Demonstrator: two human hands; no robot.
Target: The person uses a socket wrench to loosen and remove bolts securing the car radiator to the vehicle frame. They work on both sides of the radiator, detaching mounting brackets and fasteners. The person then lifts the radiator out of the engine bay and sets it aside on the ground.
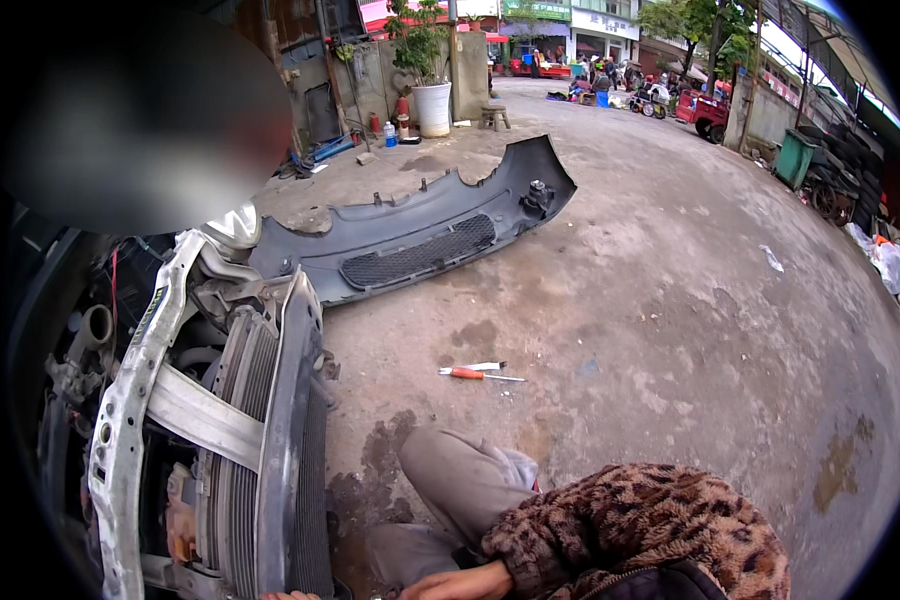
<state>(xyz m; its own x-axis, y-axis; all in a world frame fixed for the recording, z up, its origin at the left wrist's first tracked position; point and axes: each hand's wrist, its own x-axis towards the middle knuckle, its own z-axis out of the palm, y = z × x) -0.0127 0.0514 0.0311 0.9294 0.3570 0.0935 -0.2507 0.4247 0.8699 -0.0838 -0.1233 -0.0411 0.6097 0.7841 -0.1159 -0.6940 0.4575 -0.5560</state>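
At the bottom edge, my right hand point(460, 582) reaches left out of a leopard-patterned fleece sleeve, its fingers cut off by the frame. Only a sliver of my left hand point(290, 596) shows, by the lower front of a car's exposed front end. What either hand holds is hidden. Beside them stand the radiator fins point(315, 490) behind a dark crossbeam point(285, 400), and a silver metal frame point(120, 430) runs along the top. On the concrete ahead of my bent knee lies a screwdriver point(465, 373) with an orange handle, next to a small white-and-black item point(485, 366).
A detached dark bumper point(410, 240) with a mesh grille lies beyond the car front. Farther off are a white plant pot point(432, 110), a small stool point(495, 117) and a green bin point(795, 158) by stacked tyres point(850, 165). A blurred patch covers the upper left.
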